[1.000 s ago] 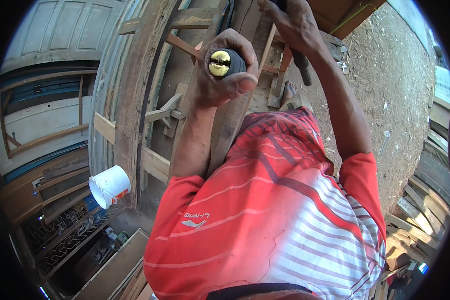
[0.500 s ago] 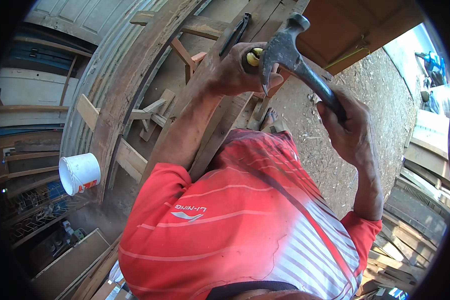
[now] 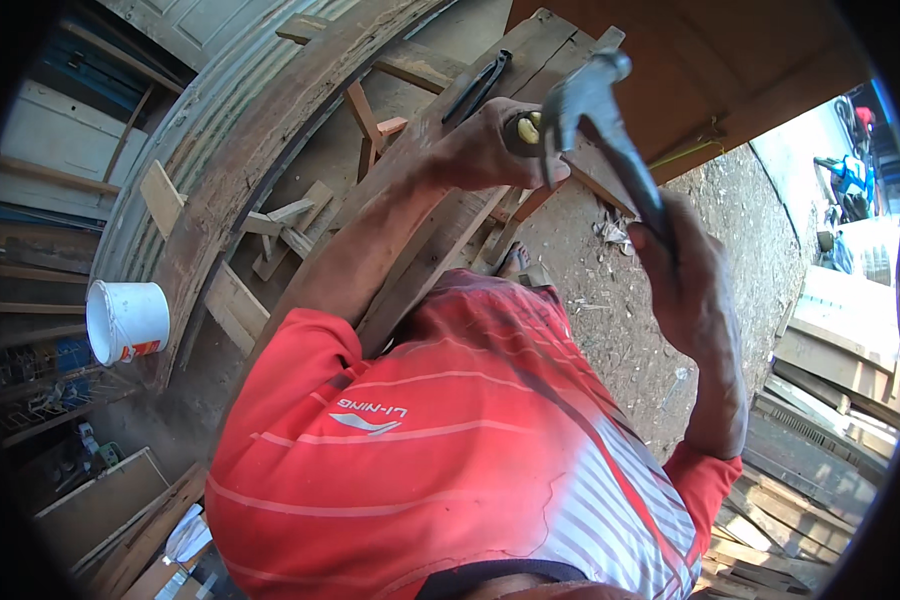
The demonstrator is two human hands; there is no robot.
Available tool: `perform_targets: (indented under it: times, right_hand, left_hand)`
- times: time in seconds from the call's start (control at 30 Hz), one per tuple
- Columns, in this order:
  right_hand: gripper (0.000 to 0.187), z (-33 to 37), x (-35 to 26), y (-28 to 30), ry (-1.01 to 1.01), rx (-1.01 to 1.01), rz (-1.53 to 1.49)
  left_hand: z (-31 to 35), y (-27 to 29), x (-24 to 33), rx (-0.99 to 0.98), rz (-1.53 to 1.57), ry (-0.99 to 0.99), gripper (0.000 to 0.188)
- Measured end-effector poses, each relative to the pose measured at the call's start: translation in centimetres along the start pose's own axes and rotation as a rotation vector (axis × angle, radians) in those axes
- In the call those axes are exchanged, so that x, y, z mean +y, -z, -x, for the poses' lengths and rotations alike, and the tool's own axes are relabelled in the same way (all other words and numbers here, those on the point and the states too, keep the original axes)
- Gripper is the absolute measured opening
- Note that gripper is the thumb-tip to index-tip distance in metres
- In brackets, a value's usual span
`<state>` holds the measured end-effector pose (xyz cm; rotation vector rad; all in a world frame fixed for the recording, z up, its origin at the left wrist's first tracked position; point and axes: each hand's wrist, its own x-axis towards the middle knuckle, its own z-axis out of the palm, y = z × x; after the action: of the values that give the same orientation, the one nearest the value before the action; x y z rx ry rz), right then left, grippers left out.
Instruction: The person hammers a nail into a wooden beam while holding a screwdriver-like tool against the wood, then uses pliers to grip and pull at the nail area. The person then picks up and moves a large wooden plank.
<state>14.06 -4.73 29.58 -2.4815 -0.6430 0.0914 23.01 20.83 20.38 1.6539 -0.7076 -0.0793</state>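
My right hand (image 3: 692, 275) is closed around the handle of a claw hammer (image 3: 605, 125). The hammer's dark steel head is raised just over my left fist, with the claw pointing down beside it. My left hand (image 3: 485, 145) is wrapped round an upright tool handle with a yellow end (image 3: 528, 128). The lower part of that tool is hidden in and below the fist. Under my left hand and forearm runs a thick wooden beam (image 3: 435, 265). A dark pair of pincers (image 3: 478, 85) lies on the wood just beyond my left hand.
A white bucket (image 3: 130, 320) stands to the left by a long curved-looking timber (image 3: 240, 170). Wood offcuts (image 3: 295, 225) lie between it and the beam. A brown panel (image 3: 690, 75) is at the far right, and wood shavings (image 3: 615, 235) cover the ground. Stacked boards (image 3: 820, 460) fill the right.
The hammer head has lifted slightly up and to the right, away from the left fist. My left hand keeps its hold on the handle. The whole view has shifted a little.
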Motion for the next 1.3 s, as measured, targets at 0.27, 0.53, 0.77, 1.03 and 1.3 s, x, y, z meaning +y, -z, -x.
perform_targets:
  times: [0.27, 0.53, 0.77, 1.03, 1.3]
  right_hand:
    - [0.028, 0.0, 0.6, 0.5, 0.15, 0.379, -0.173]
    - [0.036, -0.6, -2.8, 3.5, 0.115, 0.471, -0.456]
    - [0.021, -0.8, 0.3, 0.4, -0.046, -0.201, 0.037]
    - [0.021, -9.8, 5.7, -4.8, 0.0, 0.243, -0.357]
    - [0.027, -18.8, 11.5, -12.5, 0.156, 0.365, -0.302]
  left_hand:
    - [0.0, 0.0, 0.7, 0.02, -0.042, 0.015, 0.019]
    - [0.1, -1.1, -1.8, 0.041, 0.217, -0.052, 0.02]
    - [0.6, -1.9, -2.0, 0.024, 0.306, -0.142, 0.024]
    - [1.1, -0.9, 1.7, 0.036, 0.276, 0.056, 0.035]
    - [2.4, -1.5, 3.4, 0.186, 0.215, 0.232, 0.019]
